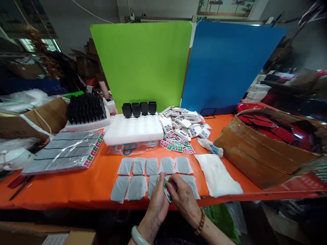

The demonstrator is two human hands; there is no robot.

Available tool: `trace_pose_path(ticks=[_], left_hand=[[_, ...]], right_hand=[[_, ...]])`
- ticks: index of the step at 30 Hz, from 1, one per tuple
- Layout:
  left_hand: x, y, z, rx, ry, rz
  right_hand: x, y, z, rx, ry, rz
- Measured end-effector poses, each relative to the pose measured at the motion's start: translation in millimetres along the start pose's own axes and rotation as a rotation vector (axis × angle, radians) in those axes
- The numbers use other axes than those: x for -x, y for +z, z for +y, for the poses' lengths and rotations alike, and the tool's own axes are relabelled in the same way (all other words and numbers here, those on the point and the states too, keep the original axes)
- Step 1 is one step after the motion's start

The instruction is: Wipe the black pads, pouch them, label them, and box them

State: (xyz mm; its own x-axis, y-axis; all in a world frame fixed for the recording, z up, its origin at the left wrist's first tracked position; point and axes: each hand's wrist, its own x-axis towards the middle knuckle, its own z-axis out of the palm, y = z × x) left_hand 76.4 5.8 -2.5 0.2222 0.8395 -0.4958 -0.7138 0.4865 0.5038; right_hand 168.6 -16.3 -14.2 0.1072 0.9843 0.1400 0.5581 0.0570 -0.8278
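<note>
Close to the table's front edge, my left hand (pixel 158 199) is closed around a small green and white printed card (pixel 166 190), or a thin stack of them. My right hand (pixel 184 195) meets it from the other side, its thumb and fingers pressed on the same card. Beneath and beyond both hands lie two rows of flat grey items in thin white wrapping (pixel 136 188), and my hands partly cover the front row. Farther back is a loose heap of green and red printed cards (pixel 173 144), touching a pile of small white boxes (pixel 184 119).
A white foam block (pixel 134 127) holds several black upright pieces (pixel 136 109). To the left is a plastic-wrapped grey pack (pixel 67 149). On the right are a white padded sheet (pixel 218 175), a glove (pixel 211 147) and a large cardboard box (pixel 265 149) with red-black items. Green and blue panels (pixel 143 64) stand behind.
</note>
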Motion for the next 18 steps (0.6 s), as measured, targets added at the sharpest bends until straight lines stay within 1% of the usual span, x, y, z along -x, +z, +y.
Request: trace_pose_path(ticks=[2,4,6,8,10,11,14,18], left_hand=[[-1.5,0.3,1.3,-0.040,0.006,-0.004],[-3.0,0.6,3.3,-0.100,-0.051,-0.014],[-4.7,0.7,5.4,-0.155,-0.121,-0.003],[-6.9,0.8,6.6,-0.167,-0.152,0.009],[-9.4,1.5,6.8,-0.142,-0.176,-0.002],[-10.6,2.2,6.8,-0.130,-0.197,-0.014],[-14.0,5.4,7.6,-0.123,-0.243,-0.056],[-18.2,9.0,10.7,-0.141,-0.261,-0.045]], right_hand=[[-8.3,-9.1,5.0,0.023,-0.011,-0.023],[-24.8,-24.7,14.4,0.013,-0.002,-0.028],[-49.1,-45.4,28.6,0.030,0.028,-0.013],[-78.2,-67.8,46.6,0.157,0.093,0.019],[-108.1,-87.4,66.5,0.366,0.197,0.014],[-122.3,-95.1,76.4,0.413,0.232,0.018],[-159.0,-108.9,102.3,0.454,0.301,-0.015],[-192.0,-111.2,121.8,0.471,0.398,-0.093]])
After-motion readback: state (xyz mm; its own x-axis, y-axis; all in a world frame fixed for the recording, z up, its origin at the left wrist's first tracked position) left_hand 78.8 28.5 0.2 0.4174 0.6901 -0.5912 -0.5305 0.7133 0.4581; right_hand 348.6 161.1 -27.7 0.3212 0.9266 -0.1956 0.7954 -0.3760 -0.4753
